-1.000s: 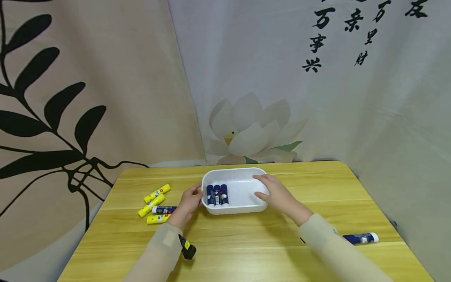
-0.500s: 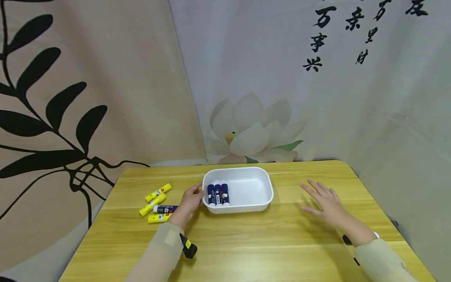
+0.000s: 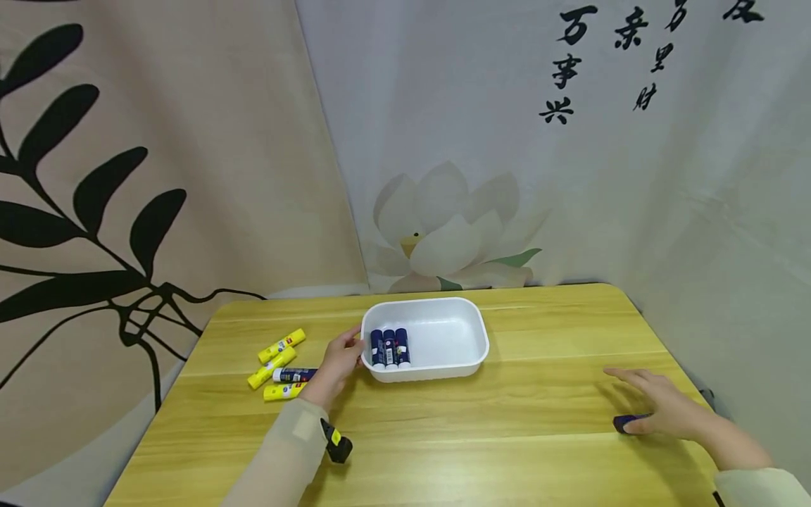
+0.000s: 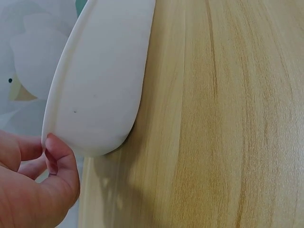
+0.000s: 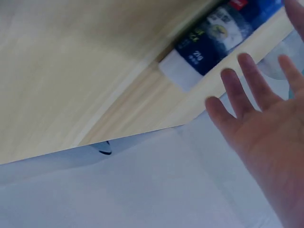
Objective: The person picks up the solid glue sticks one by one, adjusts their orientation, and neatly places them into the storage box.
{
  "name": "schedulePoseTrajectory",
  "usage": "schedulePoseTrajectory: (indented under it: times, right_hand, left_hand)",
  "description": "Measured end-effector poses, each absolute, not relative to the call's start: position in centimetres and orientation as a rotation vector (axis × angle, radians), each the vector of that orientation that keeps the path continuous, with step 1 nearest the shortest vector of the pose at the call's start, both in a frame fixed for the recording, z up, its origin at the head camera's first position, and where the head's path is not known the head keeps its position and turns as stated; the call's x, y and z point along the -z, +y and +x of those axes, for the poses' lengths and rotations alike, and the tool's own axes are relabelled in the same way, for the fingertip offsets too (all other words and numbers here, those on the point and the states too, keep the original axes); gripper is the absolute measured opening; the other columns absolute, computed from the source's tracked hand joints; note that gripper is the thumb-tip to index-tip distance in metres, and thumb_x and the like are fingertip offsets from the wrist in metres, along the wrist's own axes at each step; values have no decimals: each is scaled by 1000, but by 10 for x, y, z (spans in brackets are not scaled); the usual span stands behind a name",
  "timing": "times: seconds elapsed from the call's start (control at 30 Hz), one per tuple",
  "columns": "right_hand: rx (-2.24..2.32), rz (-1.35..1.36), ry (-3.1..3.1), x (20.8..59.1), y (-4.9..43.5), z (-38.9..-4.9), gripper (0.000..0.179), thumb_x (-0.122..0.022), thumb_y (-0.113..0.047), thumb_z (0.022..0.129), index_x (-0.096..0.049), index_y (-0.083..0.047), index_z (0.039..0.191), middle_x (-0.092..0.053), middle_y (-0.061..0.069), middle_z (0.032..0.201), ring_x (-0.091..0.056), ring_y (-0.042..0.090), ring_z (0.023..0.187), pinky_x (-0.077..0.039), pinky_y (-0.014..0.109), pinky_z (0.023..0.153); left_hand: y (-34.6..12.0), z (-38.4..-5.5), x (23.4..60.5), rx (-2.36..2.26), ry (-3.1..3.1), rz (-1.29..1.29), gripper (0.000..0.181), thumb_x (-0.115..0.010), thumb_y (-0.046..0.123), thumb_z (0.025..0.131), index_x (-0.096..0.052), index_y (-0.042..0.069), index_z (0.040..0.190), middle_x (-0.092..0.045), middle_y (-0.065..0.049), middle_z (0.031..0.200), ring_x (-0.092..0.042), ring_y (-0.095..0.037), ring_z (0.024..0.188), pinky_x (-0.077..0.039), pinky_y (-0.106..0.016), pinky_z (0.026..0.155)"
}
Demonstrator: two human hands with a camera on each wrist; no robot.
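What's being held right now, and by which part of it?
White tray, pinched by the left grip at the rim on its left end. The right grip holds nothing, only spread near the blue glue stick.

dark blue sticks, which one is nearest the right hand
The lone one, far right, by the right hand; three others lie in the white tray, another among the yellow sticks.

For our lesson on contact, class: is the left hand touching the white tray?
Touching. The left wrist view shows the left hand pinching the white tray at its rim.
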State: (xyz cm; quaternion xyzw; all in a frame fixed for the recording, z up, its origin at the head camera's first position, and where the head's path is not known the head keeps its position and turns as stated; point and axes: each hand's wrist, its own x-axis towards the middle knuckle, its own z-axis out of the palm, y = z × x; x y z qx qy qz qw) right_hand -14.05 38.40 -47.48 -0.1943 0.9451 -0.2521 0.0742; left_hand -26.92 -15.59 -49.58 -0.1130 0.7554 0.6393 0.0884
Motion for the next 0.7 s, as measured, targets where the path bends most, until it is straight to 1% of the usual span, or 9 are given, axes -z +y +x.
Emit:
schedulePoseTrajectory:
  times: [0.07,0.13,0.2,0.27,0.33,0.43,0.53,0.63,0.7]
  right_hand:
    - [747,-581,2739,478,391,-139,93,-82,-30,68,-34,-4,143,-48,29,121,-49,48,106,-49,51,75]
    - [749,-594,2672,482,396,-140,87,-82,-20,69,-35,1,140,-50,23,112,-54,33,99,-50,37,71]
    - [759,-623,2648,486,399,-142,75,-78,-7,70,-40,6,132,-49,14,100,-52,17,86,-44,26,63]
    - [786,-644,2633,490,401,-143,65,-73,4,65,-44,7,123,-44,6,91,-44,8,74,-35,23,58]
    - [809,-650,2623,491,401,-144,60,-70,9,64,-45,4,119,-41,5,85,-36,6,70,-30,24,58]
    - [813,-597,2617,489,400,-145,47,-69,4,76,-44,0,115,-43,5,86,-36,3,68,-31,24,57]
    - [836,-541,2653,486,394,-147,42,-68,-5,83,-43,0,117,-46,6,88,-37,2,63,-32,24,53]
    - [879,-487,2725,481,382,-152,45,-64,-9,87,-41,2,124,-50,8,91,-40,2,60,-34,24,51]
    - [892,-440,2771,478,373,-155,51,-63,-11,88,-39,1,132,-52,8,94,-45,3,64,-39,23,53]
  left_hand:
    - [-155,-269,496,-1915,2249,-320,42,-47,7,98,-45,8,140,-44,-10,103,-46,-13,72,-44,-22,64]
    - [-155,-268,497,-1927,2248,-313,43,-48,6,98,-45,7,140,-44,-9,101,-46,-13,71,-44,-22,63]
    - [-155,-268,497,-1935,2245,-311,43,-48,6,97,-45,6,140,-44,-9,100,-46,-13,71,-44,-22,64]
    - [-154,-268,497,-1930,2245,-319,43,-48,6,97,-45,7,140,-44,-9,101,-46,-14,73,-44,-23,65]
    - [-155,-268,498,-1926,2251,-331,42,-48,7,98,-46,8,140,-44,-8,101,-47,-14,74,-45,-23,65]
    - [-155,-268,499,-1931,2264,-310,42,-48,6,97,-46,6,139,-45,-8,99,-46,-13,73,-45,-23,65]
    - [-155,-269,499,-1949,2274,-281,42,-48,3,96,-46,3,139,-45,-7,94,-45,-11,68,-44,-24,63]
    - [-156,-269,500,-1954,2277,-277,42,-48,3,96,-45,3,139,-45,-6,92,-45,-11,66,-45,-25,63]
    - [-156,-270,500,-1951,2277,-285,43,-48,3,96,-45,3,139,-45,-6,92,-45,-11,66,-45,-26,64]
